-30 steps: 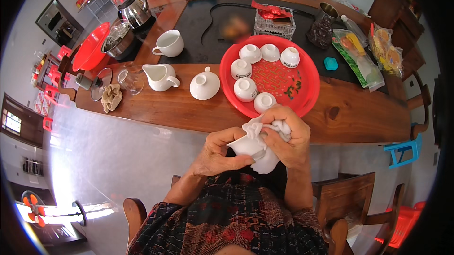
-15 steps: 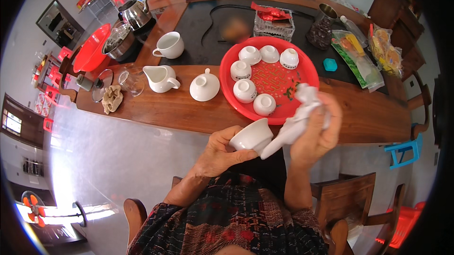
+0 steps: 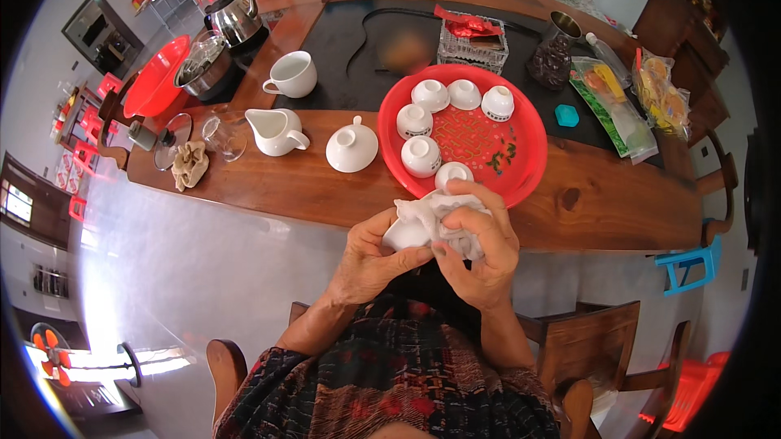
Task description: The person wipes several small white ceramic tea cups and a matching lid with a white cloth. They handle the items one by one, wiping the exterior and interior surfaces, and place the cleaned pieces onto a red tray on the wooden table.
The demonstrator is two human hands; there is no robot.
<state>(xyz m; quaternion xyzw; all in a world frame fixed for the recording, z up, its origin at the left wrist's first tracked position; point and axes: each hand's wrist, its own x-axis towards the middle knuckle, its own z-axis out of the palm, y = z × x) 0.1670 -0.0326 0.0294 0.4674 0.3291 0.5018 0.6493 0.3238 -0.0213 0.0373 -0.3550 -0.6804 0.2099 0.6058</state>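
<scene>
Right, both hands up at the near table edge, close together, over the lap. Left hand (image 3: 370, 260) pinches a white bowl (image 3: 403, 234) by its side, thumb below, fingers curled behind. Right hand (image 3: 486, 256) grips a bunched white cloth (image 3: 455, 223), pressed against the bowl; cloth hides much of the bowl, so can't tell how far in it goes. Bowl is off the table, just short of the red tray (image 3: 537, 126). Tray has six small white cups (image 3: 421, 156), all bottom-up, along its left, far and near sides; nearest one sits right behind the right fingers. Left of tray on the wooden table (image 3: 610, 203): white knobbed piece (image 3: 351, 146), then white pitcher (image 3: 275, 131), clear glass vessel (image 3: 225, 136), crumpled tan cloth (image 3: 189, 165). White mug (image 3: 293, 74) stands behind the pitcher.
</scene>
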